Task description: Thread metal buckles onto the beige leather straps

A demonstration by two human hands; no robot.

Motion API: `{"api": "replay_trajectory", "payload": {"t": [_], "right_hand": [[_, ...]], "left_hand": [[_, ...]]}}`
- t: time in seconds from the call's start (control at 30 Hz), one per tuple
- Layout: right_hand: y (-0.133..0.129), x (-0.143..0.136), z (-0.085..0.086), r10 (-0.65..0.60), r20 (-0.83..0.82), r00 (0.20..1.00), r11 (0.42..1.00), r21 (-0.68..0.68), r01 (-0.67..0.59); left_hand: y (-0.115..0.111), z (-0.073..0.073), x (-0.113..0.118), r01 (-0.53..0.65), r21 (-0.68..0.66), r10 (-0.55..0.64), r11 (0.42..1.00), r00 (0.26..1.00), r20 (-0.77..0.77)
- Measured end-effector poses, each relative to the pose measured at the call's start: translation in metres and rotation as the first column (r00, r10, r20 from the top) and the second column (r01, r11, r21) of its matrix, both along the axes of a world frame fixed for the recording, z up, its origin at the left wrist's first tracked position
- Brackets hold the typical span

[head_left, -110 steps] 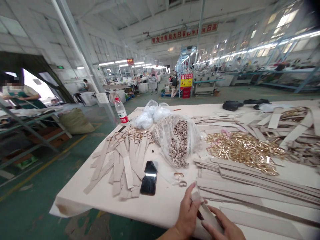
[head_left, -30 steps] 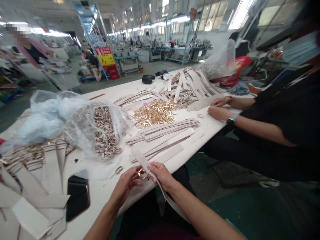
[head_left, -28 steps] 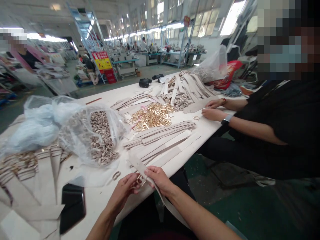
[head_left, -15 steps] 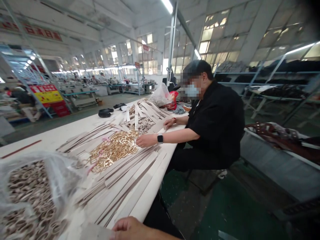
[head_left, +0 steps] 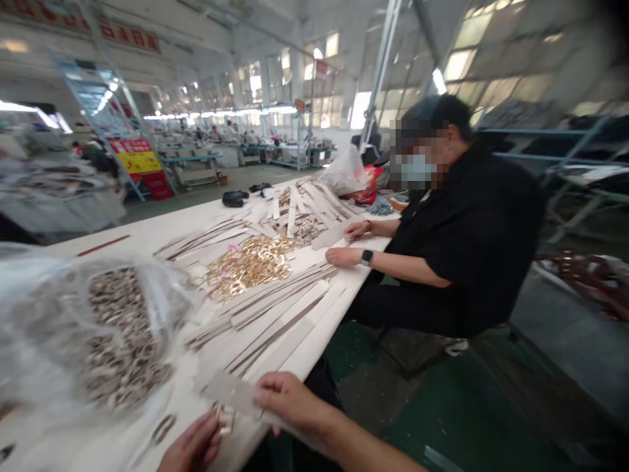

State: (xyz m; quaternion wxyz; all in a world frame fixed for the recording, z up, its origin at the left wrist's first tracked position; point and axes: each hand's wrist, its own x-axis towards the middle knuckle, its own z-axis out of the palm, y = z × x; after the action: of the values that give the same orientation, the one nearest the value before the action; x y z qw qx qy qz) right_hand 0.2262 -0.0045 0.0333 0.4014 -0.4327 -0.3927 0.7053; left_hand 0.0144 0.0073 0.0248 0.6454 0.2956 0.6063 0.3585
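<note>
At the bottom of the head view my left hand [head_left: 194, 442] is closed, its fingertips pinching a small shiny metal buckle [head_left: 227, 417]. My right hand [head_left: 289, 401], just to the right, is closed round a light grey strap [head_left: 230, 388]. The strap's flat end points left over the table and lies close behind the buckle; whether the two touch I cannot tell. A lone oval loop [head_left: 163, 429] rests on the table left of my left hand. Long grey strips [head_left: 275, 314] lie beyond my hands, with a heap of gold buckles [head_left: 255, 262] behind them.
A clear plastic bag [head_left: 162, 308] full of small loops [head_left: 120, 328] stands on the white table [head_left: 111, 229] at left. Across to the right sits a co-worker in black [head_left: 481, 223], hands on a strip. Black shoes [head_left: 236, 198] and a red stick [head_left: 104, 245] lie farther back.
The view has swung left, so the table appears farther right. My left hand has come into view with the buckle. The co-worker's nearer hand has drawn back from the gold heap.
</note>
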Motion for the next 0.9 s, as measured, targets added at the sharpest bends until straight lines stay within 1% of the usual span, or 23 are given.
{"api": "replay_trajectory", "payload": {"t": [0.03, 0.07, 0.1, 0.13, 0.23, 0.37, 0.47, 0.53, 0.63, 0.7, 0.8, 0.9], "right_hand": [[-0.005, 0.008, 0.004, -0.002, 0.073, 0.997, 0.999, 0.052, -0.002], [-0.008, 0.017, 0.006, -0.011, 0.145, 0.989, 0.994, 0.105, -0.004], [-0.010, 0.026, 0.006, -0.012, 0.212, 0.977, 0.990, 0.138, -0.018], [-0.011, 0.034, 0.005, 0.001, 0.251, 0.968, 0.990, 0.139, -0.037], [-0.016, 0.049, -0.005, 0.066, 0.257, 0.964, 0.988, 0.116, -0.098], [-0.025, 0.051, -0.013, 0.115, 0.225, 0.968, 0.988, 0.079, -0.136], [-0.026, 0.048, -0.014, 0.134, 0.207, 0.969, 0.988, 0.054, -0.148], [-0.024, 0.045, -0.014, 0.164, 0.181, 0.970, 0.984, 0.044, -0.174], [-0.021, 0.039, -0.013, 0.212, 0.146, 0.966, 0.973, 0.059, -0.223], [-0.020, 0.035, -0.011, 0.222, 0.129, 0.967, 0.970, 0.073, -0.232], [-0.018, 0.026, -0.006, 0.189, 0.136, 0.973, 0.976, 0.080, -0.201], [-0.016, 0.019, -0.003, 0.133, 0.187, 0.973, 0.983, 0.098, -0.154]], "left_hand": [[-0.001, 0.006, 0.000, 0.019, -0.011, -0.017, 1.000, 0.993, 0.116], [-0.001, 0.012, 0.001, 0.010, -0.022, -0.005, 1.000, 0.979, 0.202], [0.001, 0.016, 0.002, 0.005, -0.038, 0.005, 0.999, 0.964, 0.265], [0.002, 0.019, 0.003, -0.001, -0.059, 0.019, 0.998, 0.949, 0.315], [0.005, 0.024, 0.008, 0.000, -0.087, 0.035, 0.996, 0.914, 0.404], [0.000, 0.024, 0.012, -0.001, -0.124, 0.060, 0.992, 0.879, 0.473], [-0.004, 0.024, 0.012, 0.036, -0.129, 0.033, 0.991, 0.867, 0.498], [-0.006, 0.024, 0.014, 0.084, -0.128, -0.009, 0.988, 0.866, 0.500], [-0.010, 0.024, 0.023, 0.166, -0.110, -0.095, 0.980, 0.875, 0.475], [-0.013, 0.022, 0.031, 0.192, -0.087, -0.135, 0.977, 0.886, 0.444], [-0.016, 0.018, 0.041, 0.193, -0.038, -0.164, 0.981, 0.908, 0.385], [-0.017, 0.014, 0.046, 0.211, -0.029, -0.190, 0.977, 0.924, 0.332]]}}
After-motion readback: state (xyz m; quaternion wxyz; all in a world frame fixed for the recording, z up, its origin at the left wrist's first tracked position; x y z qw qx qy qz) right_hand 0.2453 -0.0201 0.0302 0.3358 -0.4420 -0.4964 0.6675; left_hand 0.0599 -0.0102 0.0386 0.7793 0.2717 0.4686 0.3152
